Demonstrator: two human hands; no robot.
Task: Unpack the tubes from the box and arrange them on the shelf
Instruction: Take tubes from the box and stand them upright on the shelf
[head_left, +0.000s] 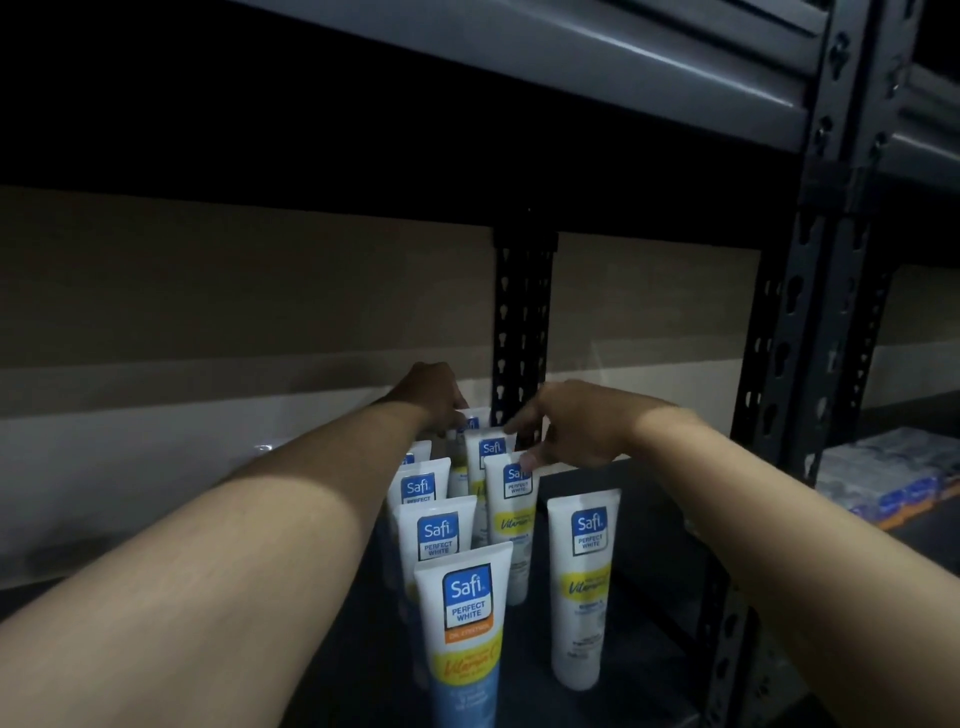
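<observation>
Several white Safi tubes stand upright on their caps in two rows on the dark shelf (654, 525); the nearest tube (464, 618) is at the front, and a lone tube (584, 582) stands to its right. My left hand (434, 397) reaches to the back of the rows, its fingers closed around the top of the rearmost tube (477, 415). My right hand (569, 423) hovers just right of it with fingers spread, the index tip touching the top of the second tube from the back (491, 446) and the thumb resting on the third tube (511, 493). No box is visible.
A black perforated upright (522, 322) stands right behind the rows, and a thicker post (815, 364) frames the shelf on the right. The grey beam of the shelf above (597, 67) runs overhead. Wrapped packs (893, 478) lie on the neighbouring shelf at right.
</observation>
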